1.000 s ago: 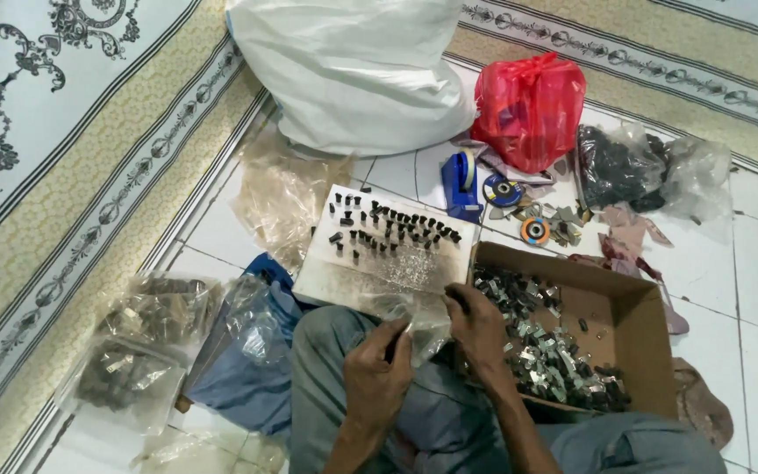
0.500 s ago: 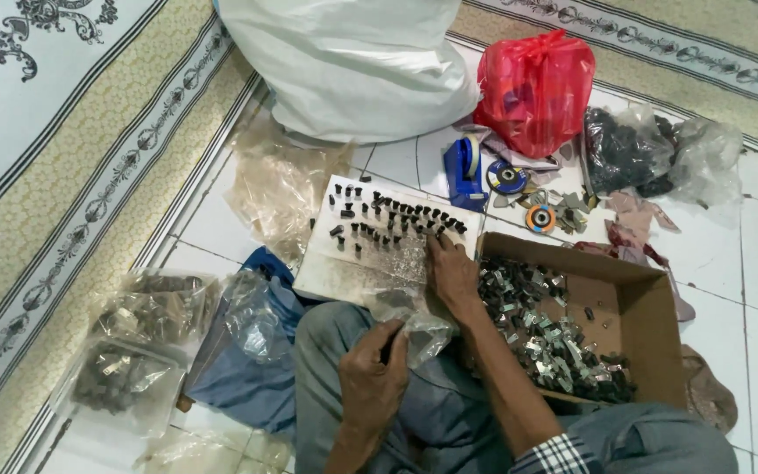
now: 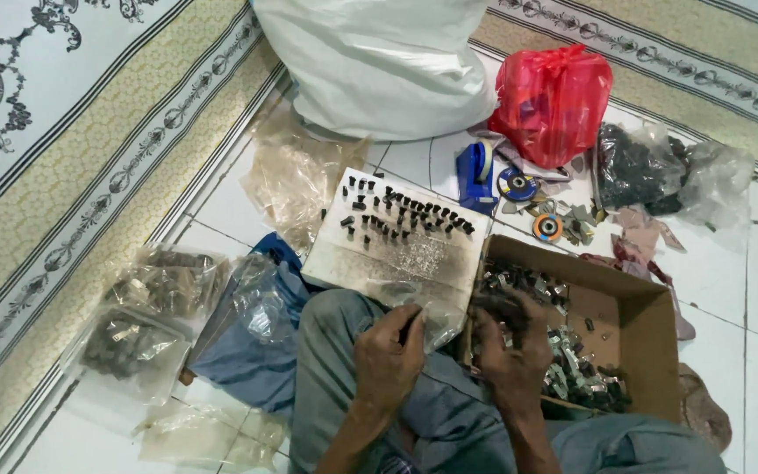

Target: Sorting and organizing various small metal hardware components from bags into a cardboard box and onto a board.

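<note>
I sit on a tiled floor with my knees up. My left hand (image 3: 388,358) rests on my left knee, its fingers closed on the edge of a clear plastic bag (image 3: 436,318). My right hand (image 3: 512,349) reaches into an open cardboard box (image 3: 651,351), fingers curled down onto a heap of small metal parts (image 3: 576,364). Just beyond my knees lies a white board (image 3: 366,263) with several small dark pieces (image 3: 405,215) standing in rows on it.
A big white sack (image 3: 379,61) and a red plastic bag (image 3: 550,96) stand at the back. A blue tape dispenser (image 3: 475,175), round discs (image 3: 517,184) and a dark bag (image 3: 633,167) lie behind the box. Clear bags of parts (image 3: 133,325) and blue cloth (image 3: 247,351) lie left, by a patterned carpet (image 3: 63,132).
My right hand went from the box up to the white board and has come back down into the box. My left hand has stayed on my knee.
</note>
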